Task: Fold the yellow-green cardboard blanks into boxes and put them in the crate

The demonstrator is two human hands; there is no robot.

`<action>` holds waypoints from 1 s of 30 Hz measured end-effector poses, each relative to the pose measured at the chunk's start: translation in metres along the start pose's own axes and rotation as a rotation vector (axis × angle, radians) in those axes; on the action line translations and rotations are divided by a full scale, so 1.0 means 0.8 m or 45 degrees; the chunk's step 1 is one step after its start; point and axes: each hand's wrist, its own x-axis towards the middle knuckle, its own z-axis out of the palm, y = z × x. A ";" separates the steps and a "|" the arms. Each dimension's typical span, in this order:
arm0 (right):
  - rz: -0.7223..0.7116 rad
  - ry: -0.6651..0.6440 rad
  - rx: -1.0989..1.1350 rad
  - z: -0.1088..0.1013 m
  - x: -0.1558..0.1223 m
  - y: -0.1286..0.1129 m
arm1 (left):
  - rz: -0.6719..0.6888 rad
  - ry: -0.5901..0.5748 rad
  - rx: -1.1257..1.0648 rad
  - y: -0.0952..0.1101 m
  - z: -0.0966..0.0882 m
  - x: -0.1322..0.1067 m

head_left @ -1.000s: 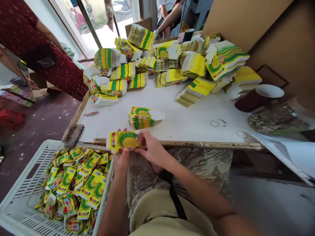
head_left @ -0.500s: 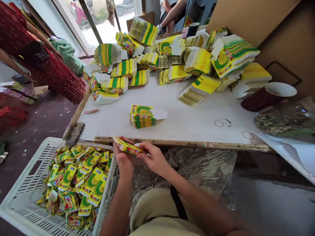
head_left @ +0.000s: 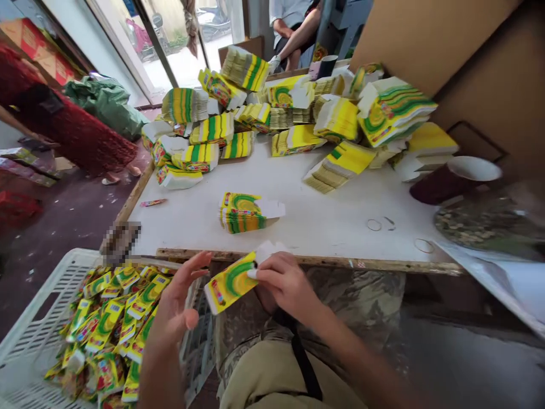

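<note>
My right hand (head_left: 283,281) pinches a small yellow and green carton (head_left: 233,282) near its white flap end, above my lap and in front of the table edge. To the left of the carton, my left hand (head_left: 179,301) is open, thumb and fingers spread, apart from it. Below and left of that hand stands a white plastic basket (head_left: 25,335) heaped with filled-looking cartons (head_left: 106,326) of the same print. A short stack of flat cartons (head_left: 242,213) lies on the white table (head_left: 315,221) just beyond my hands.
Bundles of flat cartons (head_left: 204,129) cover the table's far side. At the right are a dark red cup (head_left: 451,184), a clear bag (head_left: 477,221) and rubber bands (head_left: 374,225). A person in a red dress (head_left: 76,125) stands at left; another person (head_left: 293,40) sits beyond the table.
My left hand has let go of the carton and moved left, opening. My right hand has turned the carton so its broad printed face shows. The view has shifted slightly.
</note>
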 end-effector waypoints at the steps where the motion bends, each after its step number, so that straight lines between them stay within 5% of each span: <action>1: -0.056 -0.027 -0.062 0.001 -0.001 -0.006 | -0.044 -0.117 0.148 0.000 -0.002 -0.003; 5: -0.192 -0.187 -0.102 0.010 -0.003 -0.024 | -0.097 -0.332 0.647 -0.026 0.019 -0.005; 9: 0.214 0.146 0.032 0.016 -0.011 -0.033 | 0.014 -0.132 0.830 -0.046 0.050 -0.013; 12: 0.676 0.244 0.574 0.027 -0.015 -0.033 | 0.145 0.020 0.859 -0.048 0.064 -0.021; 15: 0.964 -0.077 1.340 0.040 -0.013 -0.033 | 0.190 0.055 0.863 -0.049 0.071 -0.028; 17: 1.054 -0.239 1.610 0.043 -0.011 -0.033 | 0.235 0.041 0.874 -0.051 0.072 -0.031; 25: 1.085 -0.334 1.632 0.043 -0.016 -0.026 | 0.239 -0.298 0.878 -0.054 0.071 -0.030; 30: 1.086 -0.358 1.603 0.042 -0.016 -0.018 | 0.185 -0.361 0.822 -0.053 0.076 -0.021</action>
